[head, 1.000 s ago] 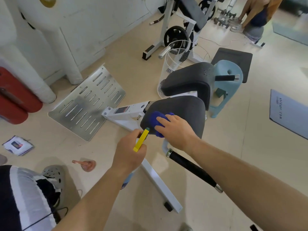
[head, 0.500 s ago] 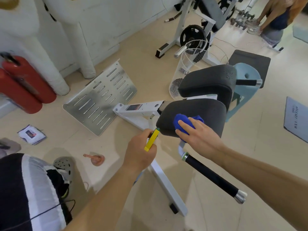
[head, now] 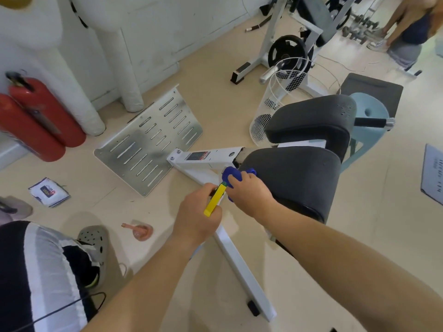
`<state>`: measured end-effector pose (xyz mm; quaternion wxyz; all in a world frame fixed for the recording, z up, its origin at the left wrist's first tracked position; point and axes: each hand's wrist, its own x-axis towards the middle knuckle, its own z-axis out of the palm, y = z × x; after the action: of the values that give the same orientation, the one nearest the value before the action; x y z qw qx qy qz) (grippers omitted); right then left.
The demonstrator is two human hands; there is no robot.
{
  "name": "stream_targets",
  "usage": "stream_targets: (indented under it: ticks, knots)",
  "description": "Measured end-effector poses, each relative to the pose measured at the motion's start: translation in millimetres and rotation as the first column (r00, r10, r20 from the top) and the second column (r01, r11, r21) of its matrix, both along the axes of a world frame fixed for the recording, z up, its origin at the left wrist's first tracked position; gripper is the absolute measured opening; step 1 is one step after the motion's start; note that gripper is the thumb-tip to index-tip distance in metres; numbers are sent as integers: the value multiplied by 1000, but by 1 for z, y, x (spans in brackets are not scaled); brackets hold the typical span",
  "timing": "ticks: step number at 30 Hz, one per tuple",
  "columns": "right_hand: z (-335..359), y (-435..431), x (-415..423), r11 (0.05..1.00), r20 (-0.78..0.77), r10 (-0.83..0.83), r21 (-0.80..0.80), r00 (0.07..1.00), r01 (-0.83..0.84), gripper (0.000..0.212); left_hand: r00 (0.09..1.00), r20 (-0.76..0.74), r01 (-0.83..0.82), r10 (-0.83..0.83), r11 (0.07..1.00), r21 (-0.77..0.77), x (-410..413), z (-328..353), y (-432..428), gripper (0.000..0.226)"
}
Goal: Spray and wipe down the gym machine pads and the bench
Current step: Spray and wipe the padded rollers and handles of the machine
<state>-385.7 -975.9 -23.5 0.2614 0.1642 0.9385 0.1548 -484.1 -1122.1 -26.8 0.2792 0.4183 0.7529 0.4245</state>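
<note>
Head view
Left hand [head: 199, 212]: gripping yellow-topped spray bottle [head: 214, 200], fingers curling round it, just beside the cloth.
Right hand [head: 249, 195]: clutching blue cloth [head: 231, 174], pressing it onto left end of near pad [head: 294, 178].
Far pad [head: 311, 121]: sitting directly behind.

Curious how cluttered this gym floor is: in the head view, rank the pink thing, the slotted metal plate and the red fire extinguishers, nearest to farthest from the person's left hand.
From the left hand:
1. Pink thing, just left, on the floor.
2. Slotted metal plate, ahead and left.
3. Red fire extinguishers, far left by the wall.
</note>
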Motion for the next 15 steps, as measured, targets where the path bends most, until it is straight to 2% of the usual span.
stream_targets:
  ticks: [7,9,12,15]
  knots:
    - [95,11,101,975,-50,-129,-188,990,117,65,1000,-15,19,-19,1000,13,4,13,25,17]
    - [118,18,131,934,-99,-252,-284,963,216,60,999,-19,37,-37,999,6,7,18,33,20]
    - [135,39,166,823,-197,-480,-440,855,360,48,997,-26,76,-77,997,-9,12,29,52,17]
    - [139,68,184,697,-324,-680,-565,658,442,49,992,-18,120,-121,991,-57,12,44,72,11]
